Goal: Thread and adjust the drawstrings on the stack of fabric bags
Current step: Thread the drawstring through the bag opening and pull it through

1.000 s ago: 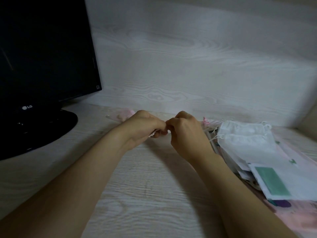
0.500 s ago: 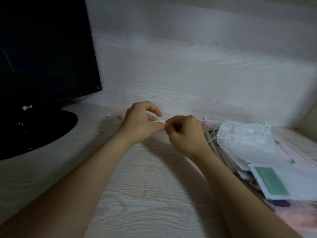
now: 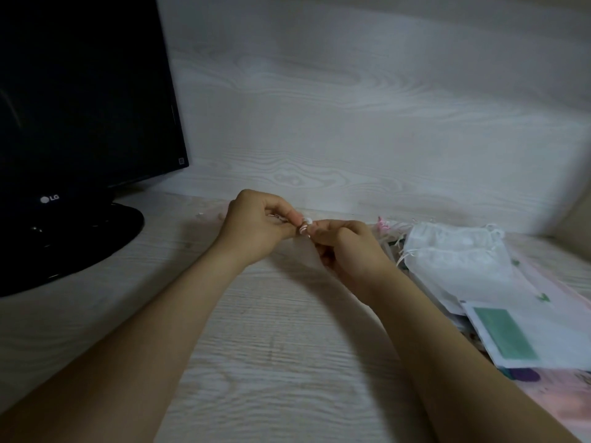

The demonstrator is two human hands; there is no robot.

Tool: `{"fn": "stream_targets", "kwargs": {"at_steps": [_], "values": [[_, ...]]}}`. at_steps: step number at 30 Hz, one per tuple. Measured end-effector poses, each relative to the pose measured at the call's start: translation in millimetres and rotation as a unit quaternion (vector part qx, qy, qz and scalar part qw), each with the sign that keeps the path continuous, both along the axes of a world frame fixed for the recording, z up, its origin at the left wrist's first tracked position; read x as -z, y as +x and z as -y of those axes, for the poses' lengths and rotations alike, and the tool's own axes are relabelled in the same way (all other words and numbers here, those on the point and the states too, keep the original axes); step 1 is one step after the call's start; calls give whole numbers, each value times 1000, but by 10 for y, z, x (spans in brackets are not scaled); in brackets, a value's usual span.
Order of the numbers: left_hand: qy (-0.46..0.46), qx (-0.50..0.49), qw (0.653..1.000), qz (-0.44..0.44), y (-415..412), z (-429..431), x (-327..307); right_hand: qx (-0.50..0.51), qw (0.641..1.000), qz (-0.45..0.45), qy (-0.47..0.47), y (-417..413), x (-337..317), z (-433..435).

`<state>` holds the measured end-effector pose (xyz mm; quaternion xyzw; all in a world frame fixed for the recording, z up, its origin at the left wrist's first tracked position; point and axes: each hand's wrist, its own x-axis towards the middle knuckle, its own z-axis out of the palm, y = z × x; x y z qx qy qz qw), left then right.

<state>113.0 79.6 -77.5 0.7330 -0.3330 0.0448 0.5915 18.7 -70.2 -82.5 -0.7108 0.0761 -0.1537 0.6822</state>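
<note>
While the left hand (image 3: 256, 228) and right hand (image 3: 348, 251) met, both pinched a white drawstring (image 3: 305, 227) (bag itself hard to see). Stack of fabric bags (image 3: 454, 260) lay just right; most work looked left.

The item (image 3: 304, 226) pinched between the fingers (image 3: 285, 214) is too small to be identified. The monitor (image 3: 80, 107) is cut off at left and top, the bags (image 3: 463, 266) at right.

- The left hand (image 3: 256, 228) curls its index finger, lifted half a second ago, back down onto the white drawstring end (image 3: 305, 227).
- The right hand (image 3: 347, 247), at its 3 o'clock, now pinches that end fingertip to fingertip, no longer knuckle to knuckle.
</note>
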Motion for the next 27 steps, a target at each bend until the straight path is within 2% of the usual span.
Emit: {"fn": "stream_targets", "kwargs": {"at_steps": [7,11,15,17,18,22,24,27], "values": [[34,78,996,-29,-70,12,5,30,998,17,56,40,52,45],[46,7,998,40,-24,38,37,43,997,22,59,43,50,44],[71,-12,994,87,-25,27,12,59,997,29,47,65,61,42],[87,-17,995,40,-11,22,-31,68,996,32,41,80,70,42],[87,-12,996,-14,0,22,-65,74,996,33,38,83,74,42],[-51,4,977,-207,62,23,-151,92,995,24,16,84,76,63],[-108,22,958,-263,25,16,-176,93,996,16,-6,79,75,69],[-147,29,939,-309,6,46,-163,87,995,11,-49,59,77,51]]}}
